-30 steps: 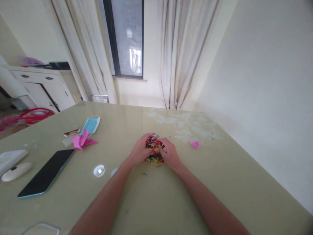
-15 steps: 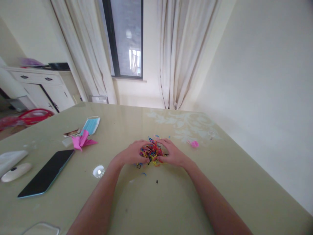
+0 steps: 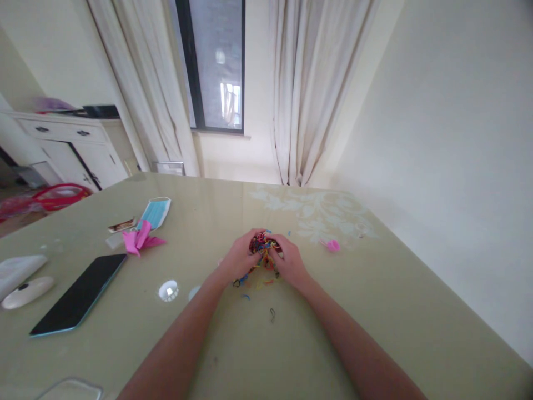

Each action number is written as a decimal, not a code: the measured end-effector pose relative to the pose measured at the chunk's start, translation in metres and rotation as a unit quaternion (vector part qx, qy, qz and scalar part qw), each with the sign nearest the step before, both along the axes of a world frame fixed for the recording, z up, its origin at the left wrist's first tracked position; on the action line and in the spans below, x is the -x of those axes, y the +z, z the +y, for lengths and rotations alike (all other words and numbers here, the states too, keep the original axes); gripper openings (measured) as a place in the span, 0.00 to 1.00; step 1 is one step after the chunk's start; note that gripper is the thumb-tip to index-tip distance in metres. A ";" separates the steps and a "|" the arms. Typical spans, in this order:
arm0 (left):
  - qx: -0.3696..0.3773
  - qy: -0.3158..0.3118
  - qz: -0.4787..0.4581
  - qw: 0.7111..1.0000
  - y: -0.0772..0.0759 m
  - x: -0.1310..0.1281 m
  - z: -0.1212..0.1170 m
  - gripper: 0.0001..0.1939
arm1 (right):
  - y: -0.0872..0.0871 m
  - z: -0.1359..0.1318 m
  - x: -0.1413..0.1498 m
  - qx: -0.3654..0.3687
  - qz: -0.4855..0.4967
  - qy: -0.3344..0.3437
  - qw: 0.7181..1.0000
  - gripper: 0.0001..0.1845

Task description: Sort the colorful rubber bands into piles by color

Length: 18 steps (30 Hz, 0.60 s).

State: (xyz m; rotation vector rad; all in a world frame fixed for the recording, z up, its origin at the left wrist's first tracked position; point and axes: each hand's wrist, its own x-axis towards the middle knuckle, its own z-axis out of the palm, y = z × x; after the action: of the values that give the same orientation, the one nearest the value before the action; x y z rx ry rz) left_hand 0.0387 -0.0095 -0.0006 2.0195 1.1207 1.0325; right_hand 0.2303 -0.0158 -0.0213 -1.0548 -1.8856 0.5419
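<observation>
A tangled heap of small rubber bands (image 3: 265,250) in many colours lies between my two hands, around the middle of the table. My left hand (image 3: 242,256) curls round the heap's left side, fingers on the far side and thumb on the near side. From the right, my right hand (image 3: 289,260) grips the same heap in the same way. Some bands poke out below the thumbs. Loose ones lie on the table nearby: a black band (image 3: 272,315), a blue band (image 3: 246,297) and a few more under the heap. My palms hide part of the bunch.
Left on the table are a black tablet (image 3: 79,294), a pink folded paper (image 3: 141,240), a blue face mask (image 3: 156,213) and a white mouse (image 3: 28,293). A small pink object (image 3: 332,245) lies to the right. A wall (image 3: 458,166) runs along the table's right edge.
My hands have closed in on the rubber bands from both sides and gathered them into a tighter bunch. The black band in front now lies slightly nearer and looks stretched out longer.
</observation>
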 end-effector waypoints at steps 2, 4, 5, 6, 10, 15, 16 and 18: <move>0.004 0.018 -0.017 1.000 0.003 0.000 -0.001 0.27 | 0.002 0.000 -0.001 0.000 0.022 0.002 1.000 0.18; 0.008 0.035 -0.029 0.999 0.005 0.001 -0.001 0.22 | 0.004 -0.001 -0.002 0.004 0.029 0.005 1.000 0.17; 0.009 0.035 -0.035 0.999 0.005 0.002 -0.001 0.20 | 0.004 -0.001 -0.002 0.006 0.032 0.008 0.999 0.17; 0.009 0.028 -0.043 0.999 0.005 0.002 0.000 0.18 | 0.004 -0.001 -0.002 0.006 0.032 0.009 0.999 0.17; 0.017 -0.025 -0.053 0.998 0.007 0.004 0.002 0.18 | 0.006 -0.002 -0.003 0.017 0.030 0.013 0.999 0.18; 0.040 -0.056 0.000 0.998 0.008 0.015 0.001 0.23 | 0.010 -0.002 -0.009 0.048 0.002 0.010 0.999 0.20; 0.042 -0.045 0.034 0.998 0.007 0.019 0.001 0.24 | 0.011 -0.001 -0.011 0.052 -0.013 -0.001 0.999 0.21; 0.047 -0.015 0.122 0.991 0.003 0.025 0.001 0.30 | 0.011 0.000 -0.016 0.052 -0.059 -0.018 0.997 0.28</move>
State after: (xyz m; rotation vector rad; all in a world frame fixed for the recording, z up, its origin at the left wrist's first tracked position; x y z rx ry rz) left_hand 0.0135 -0.0089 0.0024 2.1207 1.2335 0.7168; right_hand 0.2463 -0.0162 -0.0101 -1.2108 -1.9542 0.5730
